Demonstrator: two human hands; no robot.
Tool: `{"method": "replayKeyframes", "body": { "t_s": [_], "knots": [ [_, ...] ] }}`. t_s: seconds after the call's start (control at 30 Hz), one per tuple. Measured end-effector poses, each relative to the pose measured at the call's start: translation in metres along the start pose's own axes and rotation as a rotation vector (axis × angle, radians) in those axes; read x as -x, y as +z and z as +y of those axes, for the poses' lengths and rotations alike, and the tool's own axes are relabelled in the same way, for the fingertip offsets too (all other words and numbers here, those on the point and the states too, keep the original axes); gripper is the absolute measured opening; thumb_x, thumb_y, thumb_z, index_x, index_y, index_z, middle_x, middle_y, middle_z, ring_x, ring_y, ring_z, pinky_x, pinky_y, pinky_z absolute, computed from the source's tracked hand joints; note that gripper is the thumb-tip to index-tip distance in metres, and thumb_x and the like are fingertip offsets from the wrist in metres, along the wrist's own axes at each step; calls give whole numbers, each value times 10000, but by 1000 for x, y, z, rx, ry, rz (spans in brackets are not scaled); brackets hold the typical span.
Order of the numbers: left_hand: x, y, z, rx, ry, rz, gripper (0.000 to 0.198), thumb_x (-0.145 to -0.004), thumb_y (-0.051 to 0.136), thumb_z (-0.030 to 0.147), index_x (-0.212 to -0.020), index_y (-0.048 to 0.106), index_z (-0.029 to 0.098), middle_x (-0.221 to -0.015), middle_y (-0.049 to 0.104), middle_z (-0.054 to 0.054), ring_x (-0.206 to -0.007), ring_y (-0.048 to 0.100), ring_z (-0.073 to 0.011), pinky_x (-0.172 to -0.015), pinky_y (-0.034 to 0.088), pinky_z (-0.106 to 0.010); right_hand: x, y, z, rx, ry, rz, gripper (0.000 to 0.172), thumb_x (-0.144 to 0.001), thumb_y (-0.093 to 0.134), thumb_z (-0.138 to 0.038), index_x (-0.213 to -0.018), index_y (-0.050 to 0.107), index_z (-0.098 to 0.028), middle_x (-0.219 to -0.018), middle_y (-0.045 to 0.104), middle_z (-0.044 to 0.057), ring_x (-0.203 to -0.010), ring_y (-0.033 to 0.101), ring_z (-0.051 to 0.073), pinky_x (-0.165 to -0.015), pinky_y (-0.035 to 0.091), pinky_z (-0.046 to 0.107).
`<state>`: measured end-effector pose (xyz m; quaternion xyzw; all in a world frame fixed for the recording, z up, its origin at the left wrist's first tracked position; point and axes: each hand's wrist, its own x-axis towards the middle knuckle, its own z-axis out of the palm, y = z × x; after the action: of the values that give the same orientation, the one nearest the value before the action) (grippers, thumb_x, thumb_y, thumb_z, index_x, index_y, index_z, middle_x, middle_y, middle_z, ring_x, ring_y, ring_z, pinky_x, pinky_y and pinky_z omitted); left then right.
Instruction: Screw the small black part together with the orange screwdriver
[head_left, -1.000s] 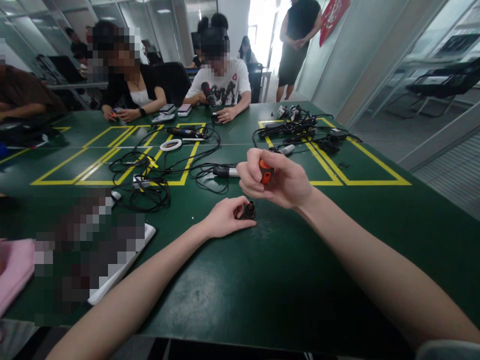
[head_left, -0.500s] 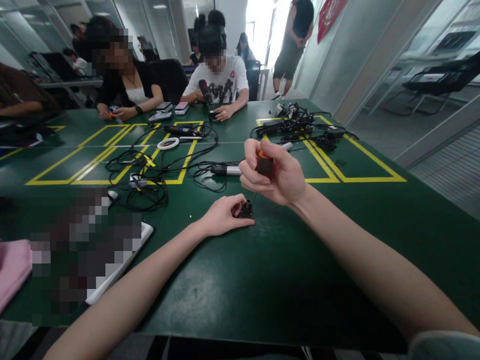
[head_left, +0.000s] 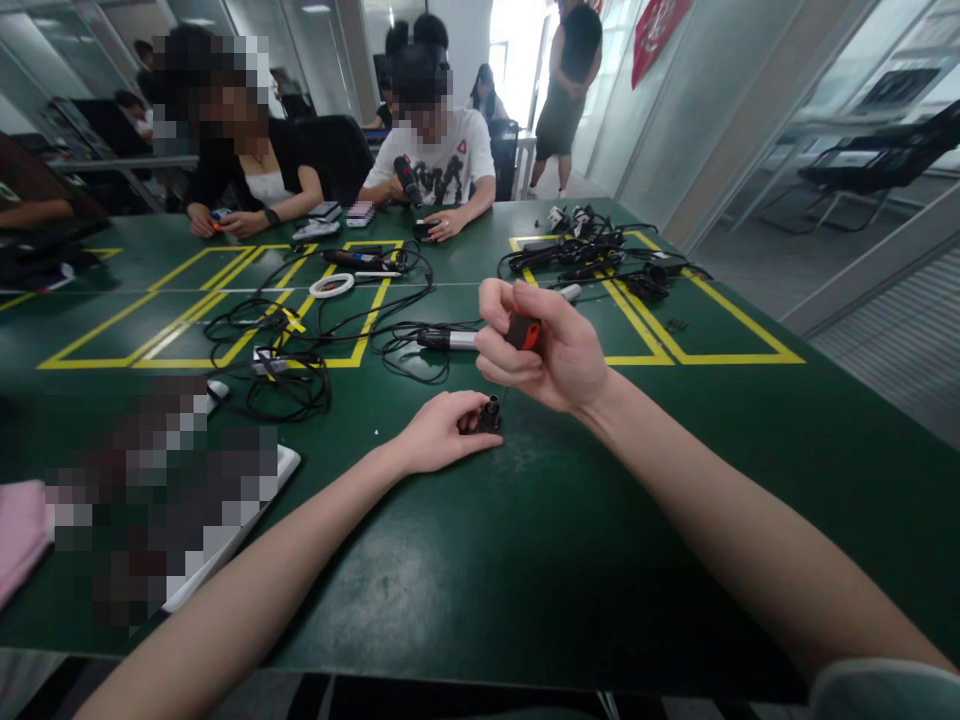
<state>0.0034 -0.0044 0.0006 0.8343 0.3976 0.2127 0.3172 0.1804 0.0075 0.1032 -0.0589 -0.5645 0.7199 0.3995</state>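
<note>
green table [head_left: 465,580] near: left hand [head_left: 441,432] steadies black part [head_left: 491,416], right hand [head_left: 559,345] grips orange-black driver [head_left: 523,332], likely screwdriving, next calling for straight, steady pressure.

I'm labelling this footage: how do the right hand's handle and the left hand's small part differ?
The handle shows orange and black; the small part looks dark. The handle is raised in the right hand; the small part is down at the table, in the left hand. Both are partly hidden by the hands.
</note>
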Motion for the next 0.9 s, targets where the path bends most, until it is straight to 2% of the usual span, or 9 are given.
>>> {"method": "replayKeyframes", "body": {
  "t_s": [0.17, 0.3, 0.4, 0.5, 0.63, 0.7, 0.8, 0.9],
  "knots": [
    [-1, 1, -2, 24, 12, -1, 285, -914, 810, 427, -993, 713, 171, -796, 605, 21, -741, 538, -161, -703, 418, -279, -2, 7, -1, 31, -22, -38, 574, -1095, 484, -477, -605, 510, -180, -513, 386, -46, -413, 297, 71, -407, 297, 180],
    [-2, 2, -4, 84, 1, 12, 283, -901, 816, 394, -1047, 701, 181, -803, 592, 30, -741, 527, -161, -697, 410, -277, -3, 4, -1, 36, 47, -63, 668, -1106, 428, -558, -555, 490, -185, -458, 280, -62, -400, 241, 72, -395, 259, 183],
    [-1, 2, -4, 101, -20, 32, 349, -888, 819, 388, -1149, 681, 203, -845, 609, 29, -752, 530, -165, -709, 424, -280, -2, 0, 0, 23, 48, -51, 632, -1072, 452, -667, -654, 523, -198, -452, 235, -100, -383, 182, 65, -381, 227, 165],
    [-1, 2, -4, 89, -19, 34, 398, -899, 805, 393, -1224, 663, 212, -884, 629, 14, -769, 540, -174, -721, 444, -290, -2, -2, 1, -27, 2, -37, 548, -1050, 545, -652, -729, 498, -209, -470, 226, -128, -382, 142, 52, -387, 213, 147],
    [-1, 1, -4, 82, -5, 31, 363, -911, 798, 390, -1198, 673, 206, -876, 623, 9, -778, 545, -178, -727, 446, -296, -2, -3, 0, -36, 30, 23, 549, -1052, 554, -649, -730, 421, -225, -464, 223, -137, -384, 130, 49, -388, 206, 140],
    [-1, 1, -3, 90, -7, 30, 347, -907, 803, 377, -1178, 673, 204, -870, 616, 17, -776, 545, -175, -728, 444, -294, -2, -3, 0, -31, 29, 7, 562, -1051, 544, -663, -725, 407, -226, -463, 228, -136, -384, 135, 46, -388, 205, 140],
    [-2, 0, -2, 100, -12, 34, 338, -893, 813, 359, -1153, 665, 202, -860, 606, 28, -766, 541, -167, -729, 440, -288, -2, -2, 1, -14, -5, -33, 554, -1040, 569, -654, -727, 424, -221, -468, 235, -137, -389, 136, 43, -391, 199, 143],
    [-2, 0, -1, 111, -15, 34, 342, -887, 816, 360, -1146, 655, 205, -855, 601, 33, -757, 539, -163, -729, 443, -286, -2, -1, 3, 26, -34, -10, 499, -1020, 618, -607, -753, 453, -220, -475, 257, -135, -395, 152, 47, -398, 203, 153]
  ]
}}
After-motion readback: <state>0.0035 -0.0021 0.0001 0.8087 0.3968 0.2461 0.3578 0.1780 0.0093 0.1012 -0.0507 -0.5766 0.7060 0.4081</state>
